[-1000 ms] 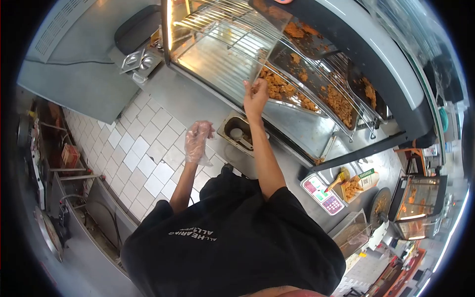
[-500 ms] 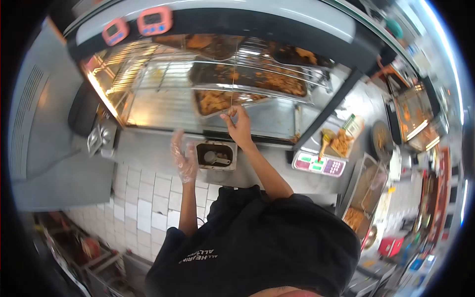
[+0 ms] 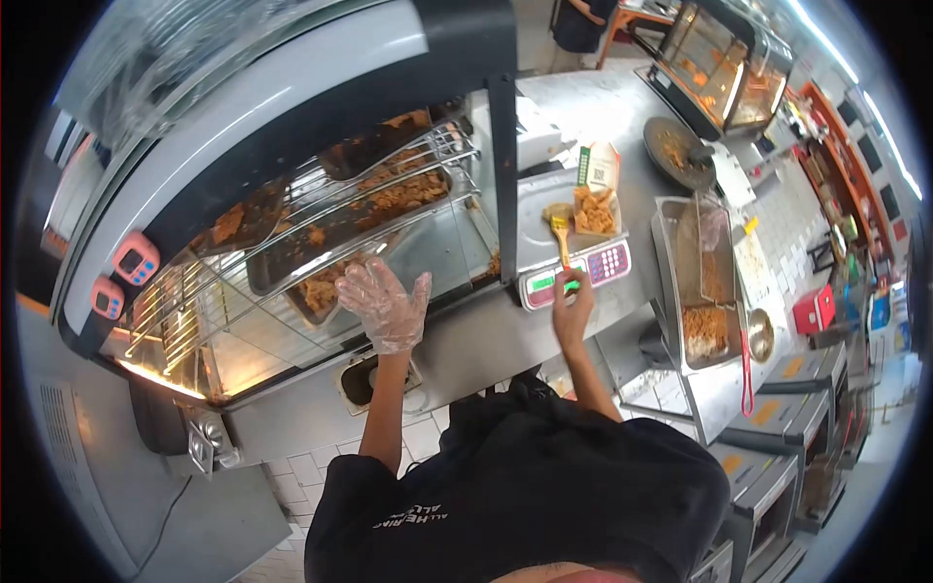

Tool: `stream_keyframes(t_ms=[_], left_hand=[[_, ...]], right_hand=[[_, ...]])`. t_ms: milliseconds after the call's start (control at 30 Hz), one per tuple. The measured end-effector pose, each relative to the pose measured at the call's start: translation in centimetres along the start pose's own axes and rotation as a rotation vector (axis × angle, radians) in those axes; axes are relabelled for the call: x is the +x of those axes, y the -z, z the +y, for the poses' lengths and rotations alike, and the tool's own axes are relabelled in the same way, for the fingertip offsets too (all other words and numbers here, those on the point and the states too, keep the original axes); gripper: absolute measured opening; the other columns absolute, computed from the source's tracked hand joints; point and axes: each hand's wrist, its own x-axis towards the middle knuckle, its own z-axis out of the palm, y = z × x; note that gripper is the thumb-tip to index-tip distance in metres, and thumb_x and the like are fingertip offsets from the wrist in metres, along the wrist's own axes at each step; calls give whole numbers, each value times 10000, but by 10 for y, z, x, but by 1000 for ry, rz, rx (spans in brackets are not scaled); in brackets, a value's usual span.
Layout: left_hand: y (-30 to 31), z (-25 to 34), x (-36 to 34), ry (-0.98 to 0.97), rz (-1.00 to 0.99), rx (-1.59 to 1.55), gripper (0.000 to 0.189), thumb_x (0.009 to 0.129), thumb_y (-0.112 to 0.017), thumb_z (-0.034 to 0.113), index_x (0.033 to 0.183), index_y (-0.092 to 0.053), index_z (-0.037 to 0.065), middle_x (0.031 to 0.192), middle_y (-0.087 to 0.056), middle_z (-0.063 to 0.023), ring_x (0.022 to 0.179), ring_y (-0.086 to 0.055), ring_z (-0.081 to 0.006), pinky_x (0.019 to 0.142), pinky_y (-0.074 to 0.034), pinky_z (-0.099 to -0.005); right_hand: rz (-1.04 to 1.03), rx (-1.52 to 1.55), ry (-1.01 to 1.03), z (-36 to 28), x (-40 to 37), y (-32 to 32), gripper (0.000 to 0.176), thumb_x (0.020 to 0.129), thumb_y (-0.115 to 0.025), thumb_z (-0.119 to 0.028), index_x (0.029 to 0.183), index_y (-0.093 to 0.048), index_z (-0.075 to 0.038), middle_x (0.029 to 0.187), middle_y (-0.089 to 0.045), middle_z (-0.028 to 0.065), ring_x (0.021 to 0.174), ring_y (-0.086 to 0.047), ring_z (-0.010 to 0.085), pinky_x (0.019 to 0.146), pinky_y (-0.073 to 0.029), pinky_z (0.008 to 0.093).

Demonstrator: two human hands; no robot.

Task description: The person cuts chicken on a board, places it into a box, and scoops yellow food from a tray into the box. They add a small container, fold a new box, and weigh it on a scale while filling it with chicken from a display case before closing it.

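My left hand (image 3: 382,303), in a clear plastic glove, is open with its fingers spread at the front of the glass warming cabinet (image 3: 243,374). Behind it lies a tray of fried pieces (image 3: 316,294), partly covered by the glove. My bare right hand (image 3: 573,309) has its fingers closed on the handle end of a basting brush (image 3: 560,229) with yellow bristles. The brush head rests on the platform of the digital scale (image 3: 533,206). Beside the bristles, a paper box of fried pieces (image 3: 596,212) stands on the same scale, its printed flap up.
Two pink timers (image 3: 135,257) are fixed to the cabinet frame. A metal container (image 3: 357,389) sits below my left forearm. To the right are a large metal tray (image 3: 671,282), a round dark pan (image 3: 671,154) and a second glass cabinet (image 3: 708,63). Another person (image 3: 581,21) stands at the back.
My view has turned to the right. My right hand has left the cabinet front and taken hold of the brush handle. My gloved left hand has moved up in front of the cabinet.
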Motion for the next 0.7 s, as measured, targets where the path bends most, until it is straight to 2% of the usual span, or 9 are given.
stream_keyframes(t_ms=[133, 267, 333, 400, 500, 533, 567, 667, 700], left_hand=[[-11, 30, 9, -13, -2, 26, 953, 953, -410, 616, 1538, 32, 7, 1577, 102, -291, 1431, 101, -535, 1130, 64, -646], [-19, 60, 14, -20, -94, 8, 941, 955, -379, 630, 1540, 15, 6, 1579, 77, -294, 1437, 106, -522, 1133, 77, -634], [-14, 73, 21, -42, -145, -47, 920, 951, -384, 636, 1548, -44, 25, 1593, 63, -263, 1440, 62, -525, 1141, 82, -615], [6, 74, 27, -66, -199, -12, 843, 955, -406, 611, 1534, -197, 35, 1590, -110, -252, 1449, -123, -480, 1166, -60, -590], [38, 48, 40, 12, 352, -541, 614, 958, -562, 371, 1436, -394, 23, 1415, -459, -226, 1330, -435, -351, 1086, -353, -494], [49, 23, 38, 118, 384, -428, 636, 921, -611, 258, 1438, -367, -19, 1444, -425, -219, 1317, -424, -392, 1141, -275, -491], [48, -13, 27, 343, 420, -216, 616, 949, -566, 345, 1425, -389, -3, 1418, -463, -190, 1323, -437, -312, 1123, -336, -442], [57, -176, -3, 1060, 239, 317, 640, 915, -613, 451, 1360, -477, 13, 1318, -571, -180, 1106, -616, -331, 1001, -470, -412], [24, -281, -59, 1052, 234, 422, 608, 930, -583, 471, 1322, -511, 13, 1265, -616, -164, 1000, -657, -345, 910, -517, -408]], right_hand=[[84, -120, -70, 45, 62, 36, 128, 915, -643, -145, 953, -602, -30, 836, -613, 62, 791, -584, 154, 652, -449, 293], [300, -244, 74, 75, 132, 52, 288, 917, -644, -239, 1072, -606, 1, 1007, -608, 137, 891, -579, 248, 806, -467, 367], [267, -247, -56, 96, 163, 54, 418, 914, -632, -329, 1137, -597, 23, 1131, -586, 195, 1009, -576, 296, 896, -450, 397], [221, -411, -72, 122, 181, 53, 472, 907, -629, -366, 1156, -590, 33, 1141, -592, 218, 1030, -584, 310, 902, -456, 401], [30, -434, -173, 160, 198, 49, 575, 890, -629, -429, 1188, -573, 58, 1140, -609, 259, 1047, -604, 347, 910, -467, 416], [-101, -314, -291, 172, 202, 46, 623, 878, -632, -455, 1201, -563, 73, 1130, -621, 277, 1044, -615, 370, 912, -473, 428], [-168, -268, -295, 181, 201, 43, 623, 880, -625, -461, 1200, -566, 70, 1097, -638, 272, 1014, -629, 382, 901, -479, 442], [-177, -404, -273, 201, 197, 33, 541, 894, -584, -443, 1165, -616, 24, 1058, -671, 261, 1004, -645, 414, 891, -485, 477], [-194, -434, -276, 195, 198, 34, 480, 910, -570, -407, 1128, -636, 14, 1034, -673, 263, 999, -646, 414, 873, -494, 467]])
